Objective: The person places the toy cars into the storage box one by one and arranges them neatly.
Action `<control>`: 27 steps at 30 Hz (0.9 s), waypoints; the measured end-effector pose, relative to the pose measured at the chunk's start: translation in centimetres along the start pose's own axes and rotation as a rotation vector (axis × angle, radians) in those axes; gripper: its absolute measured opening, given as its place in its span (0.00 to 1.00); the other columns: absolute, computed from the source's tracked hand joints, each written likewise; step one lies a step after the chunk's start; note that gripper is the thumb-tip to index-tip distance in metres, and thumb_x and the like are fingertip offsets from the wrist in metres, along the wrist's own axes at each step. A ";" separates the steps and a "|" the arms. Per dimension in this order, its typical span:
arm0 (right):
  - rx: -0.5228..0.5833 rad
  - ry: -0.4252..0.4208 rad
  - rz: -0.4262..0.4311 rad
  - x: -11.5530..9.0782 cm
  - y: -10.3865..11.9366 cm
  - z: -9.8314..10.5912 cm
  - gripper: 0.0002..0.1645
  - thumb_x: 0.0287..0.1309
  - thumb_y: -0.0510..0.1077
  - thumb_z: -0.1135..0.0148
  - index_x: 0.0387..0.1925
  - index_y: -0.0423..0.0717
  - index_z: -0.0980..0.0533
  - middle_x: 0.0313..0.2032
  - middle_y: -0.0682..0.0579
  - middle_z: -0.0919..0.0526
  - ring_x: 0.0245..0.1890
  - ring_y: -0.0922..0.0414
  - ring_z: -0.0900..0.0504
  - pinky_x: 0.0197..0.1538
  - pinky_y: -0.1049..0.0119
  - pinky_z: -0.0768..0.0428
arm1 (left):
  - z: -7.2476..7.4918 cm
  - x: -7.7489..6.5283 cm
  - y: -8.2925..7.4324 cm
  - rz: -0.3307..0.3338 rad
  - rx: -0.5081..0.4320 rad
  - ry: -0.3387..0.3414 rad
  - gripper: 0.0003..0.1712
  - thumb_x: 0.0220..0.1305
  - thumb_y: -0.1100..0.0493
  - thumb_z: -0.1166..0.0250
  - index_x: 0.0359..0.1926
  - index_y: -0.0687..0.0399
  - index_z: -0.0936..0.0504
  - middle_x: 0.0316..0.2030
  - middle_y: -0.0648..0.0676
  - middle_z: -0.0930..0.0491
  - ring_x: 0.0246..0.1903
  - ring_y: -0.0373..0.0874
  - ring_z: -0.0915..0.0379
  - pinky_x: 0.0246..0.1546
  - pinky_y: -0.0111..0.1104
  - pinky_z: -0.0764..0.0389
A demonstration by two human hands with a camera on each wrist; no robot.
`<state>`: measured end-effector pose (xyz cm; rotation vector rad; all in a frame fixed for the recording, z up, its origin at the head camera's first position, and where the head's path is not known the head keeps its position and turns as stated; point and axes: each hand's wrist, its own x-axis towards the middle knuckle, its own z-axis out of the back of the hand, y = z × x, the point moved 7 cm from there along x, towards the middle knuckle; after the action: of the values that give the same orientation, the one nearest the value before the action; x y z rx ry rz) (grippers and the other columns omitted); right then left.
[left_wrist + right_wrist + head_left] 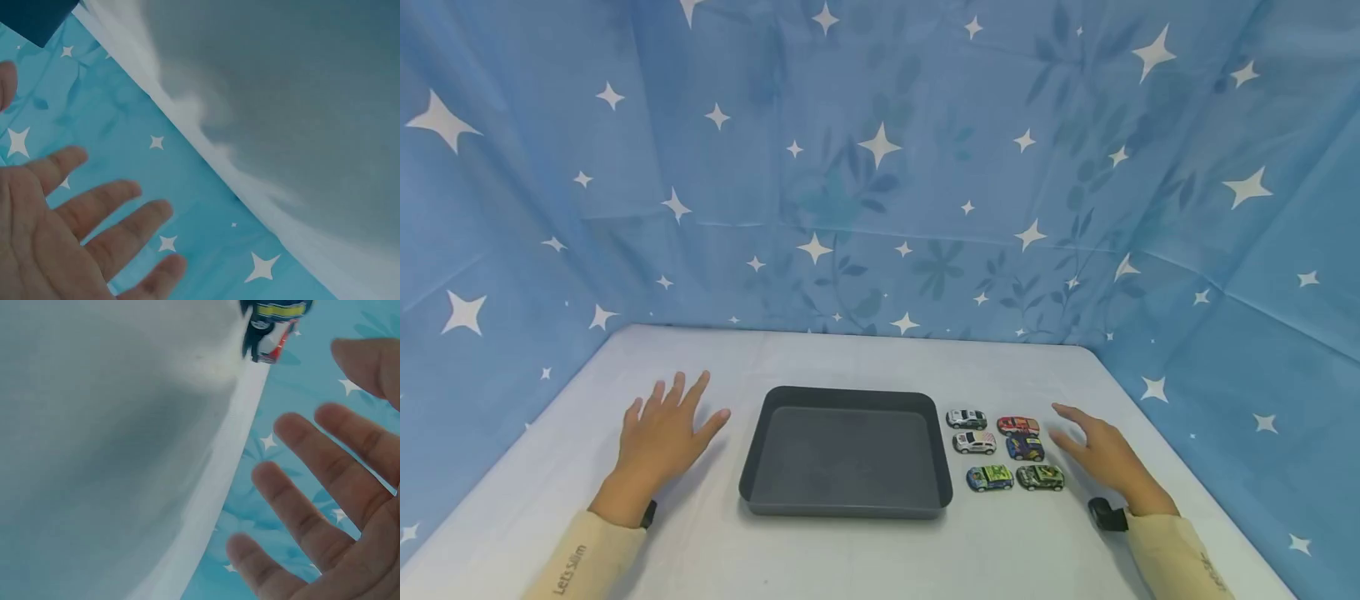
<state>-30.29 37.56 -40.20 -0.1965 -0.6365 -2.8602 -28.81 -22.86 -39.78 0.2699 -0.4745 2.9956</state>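
My left hand (658,437) hovers left of a dark grey tray (850,510), fingers spread and holding nothing. Over on the right, my right hand (1105,454) is beside a group of small toy cars, also holding nothing. Nearest to it are a red car (1018,425), a dark blue car (1026,448) and a green camouflage car (1041,477). Closer to the tray stand a silver-black car (966,418), a white car (974,442) and a blue-green car (990,477). In the right wrist view, a dark blue car (281,310) shows at the top, partly cut off.
A white table (850,558) carries the tray and the cars. Behind it and along both sides hangs a blue curtain (865,192) with white stars. Each wrist wears a black camera strap, such as the right strap (1107,515).
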 end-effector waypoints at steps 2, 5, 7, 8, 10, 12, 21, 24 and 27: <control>0.018 0.004 0.014 0.1 0.2 0.2 0.32 0.77 0.46 0.33 0.71 0.29 0.26 0.67 0.26 0.23 0.68 0.23 0.29 0.65 0.25 0.28 | 0.0 0.1 -0.3 -0.029 0.008 0.017 0.47 0.79 0.35 0.39 0.82 0.63 0.36 0.76 0.80 0.41 0.74 0.81 0.42 0.69 0.74 0.44; 0.051 0.004 0.066 0.5 0.6 0.4 0.27 0.73 0.43 0.30 0.65 0.29 0.21 0.62 0.29 0.18 0.65 0.25 0.24 0.62 0.27 0.24 | 0.1 0.4 -0.9 -0.092 -0.031 0.056 0.44 0.78 0.39 0.36 0.80 0.64 0.33 0.74 0.80 0.36 0.70 0.80 0.35 0.65 0.74 0.35; 0.076 0.007 0.099 0.9 0.9 0.4 0.24 0.72 0.41 0.29 0.62 0.30 0.19 0.60 0.30 0.16 0.62 0.26 0.21 0.60 0.28 0.22 | 0.0 0.6 -1.5 -0.142 -0.117 0.095 0.43 0.79 0.42 0.35 0.80 0.66 0.33 0.74 0.81 0.38 0.71 0.81 0.37 0.63 0.74 0.32; 0.092 0.012 0.108 1.0 1.0 0.4 0.23 0.72 0.41 0.29 0.62 0.30 0.19 0.60 0.30 0.15 0.61 0.27 0.20 0.60 0.29 0.21 | 0.0 0.7 -1.8 -0.165 -0.165 0.118 0.43 0.79 0.43 0.34 0.80 0.67 0.34 0.75 0.81 0.39 0.72 0.81 0.39 0.63 0.75 0.32; 0.125 0.027 0.116 1.4 1.1 0.3 0.22 0.72 0.39 0.29 0.60 0.29 0.18 0.59 0.31 0.15 0.60 0.28 0.18 0.61 0.29 0.21 | -0.1 0.9 -2.4 -0.205 -0.264 0.167 0.44 0.79 0.44 0.33 0.81 0.67 0.36 0.77 0.82 0.44 0.73 0.82 0.44 0.65 0.75 0.35; 0.152 0.043 0.102 1.6 1.1 0.1 0.21 0.72 0.39 0.30 0.60 0.29 0.17 0.59 0.31 0.15 0.59 0.29 0.18 0.63 0.30 0.22 | -0.1 1.0 -3.0 -0.227 -0.333 0.205 0.46 0.78 0.44 0.32 0.82 0.67 0.38 0.78 0.82 0.46 0.75 0.82 0.46 0.67 0.75 0.35; 0.234 0.131 0.025 2.7 0.1 -0.6 0.23 0.74 0.40 0.31 0.62 0.29 0.19 0.61 0.30 0.16 0.60 0.30 0.18 0.59 0.36 0.16 | -1.7 1.7 -4.3 -0.184 -0.557 0.418 0.51 0.77 0.49 0.31 0.85 0.65 0.48 0.76 0.80 0.38 0.48 0.57 0.13 0.54 0.59 0.16; 0.251 0.160 0.038 3.1 0.0 -0.7 0.23 0.73 0.40 0.31 0.62 0.28 0.19 0.61 0.30 0.17 0.60 0.30 0.18 0.59 0.37 0.16 | -2.6 2.1 -4.3 -0.150 -0.630 0.459 0.49 0.79 0.52 0.32 0.85 0.67 0.50 0.76 0.81 0.41 0.46 0.56 0.11 0.53 0.56 0.14; 0.279 0.186 0.054 3.6 0.0 -1.1 0.24 0.74 0.40 0.32 0.62 0.27 0.20 0.60 0.30 0.16 0.59 0.31 0.17 0.59 0.38 0.16 | -3.2 2.5 -4.1 -0.126 -0.698 0.469 0.47 0.81 0.57 0.35 0.85 0.69 0.51 0.74 0.82 0.39 0.51 0.62 0.13 0.49 0.52 0.11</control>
<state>-33.84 36.51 -40.53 0.0931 -0.9614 -2.6583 -31.26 -17.81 -41.13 -0.4261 -1.3019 2.4434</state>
